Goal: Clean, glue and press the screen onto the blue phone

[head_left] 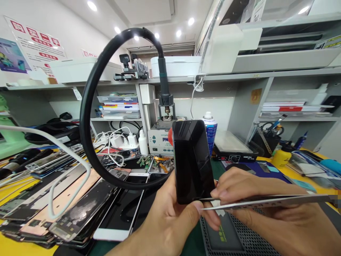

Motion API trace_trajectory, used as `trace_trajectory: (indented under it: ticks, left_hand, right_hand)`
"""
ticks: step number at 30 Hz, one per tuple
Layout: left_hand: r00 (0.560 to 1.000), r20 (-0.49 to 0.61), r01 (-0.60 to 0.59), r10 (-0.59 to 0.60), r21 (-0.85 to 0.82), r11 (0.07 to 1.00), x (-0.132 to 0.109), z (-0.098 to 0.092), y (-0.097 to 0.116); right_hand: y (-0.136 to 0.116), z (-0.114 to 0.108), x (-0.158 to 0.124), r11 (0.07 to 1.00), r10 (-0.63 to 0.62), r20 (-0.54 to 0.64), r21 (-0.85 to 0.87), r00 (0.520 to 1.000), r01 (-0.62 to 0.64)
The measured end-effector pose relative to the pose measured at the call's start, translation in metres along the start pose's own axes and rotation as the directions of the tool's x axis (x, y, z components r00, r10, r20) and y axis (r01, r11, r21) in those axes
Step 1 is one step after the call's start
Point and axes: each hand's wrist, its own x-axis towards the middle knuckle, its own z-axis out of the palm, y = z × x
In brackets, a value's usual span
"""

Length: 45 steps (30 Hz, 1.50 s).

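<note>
thin flat piece (266, 203): crossing before right grip (249, 185) | right grip: fingers bent close at black phone (192, 160), pinch hidden, cannot tell | left grip (170, 217): clasping phone's lower end, phone standing above it | spray can (211, 131): beyond both grips

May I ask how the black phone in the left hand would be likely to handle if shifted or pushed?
The black phone is probably slippery, as its smooth front shows glossy reflections. It seems stiff, rising straight from the left hand without visible sagging. That glass-like front may also be fragile, so hard pressure might crack it.
</note>
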Motion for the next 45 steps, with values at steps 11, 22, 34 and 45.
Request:
trace_trajectory:
  ticks: [11,22,34,45]
  left_hand:
    - [1.000,0.009,-0.007,0.007,-0.008,1.000,0.0004,0.0008,0.0018]
    - [1.000,0.012,-0.016,0.016,0.005,1.000,-0.0001,0.0010,-0.0003]
    - [1.000,-0.005,0.003,-0.003,0.045,0.999,-0.0013,-0.0003,0.0032]
    - [1.000,0.018,0.010,-0.010,0.009,1.000,-0.0001,0.0029,0.0030]
  right_hand:
    - [0.0033,-0.0020,-0.0042,0.999,-0.035,-0.082,-0.023,0.996,0.034]
    - [0.0014,-0.0030,-0.0037,1.000,-0.024,-0.078,-0.018,0.997,0.022]
    - [0.0017,-0.0024,-0.0043,0.999,-0.020,-0.047,-0.030,0.999,0.019]
    - [-0.0003,0.0009,-0.0018,0.999,-0.032,-0.006,-0.036,0.999,0.032]
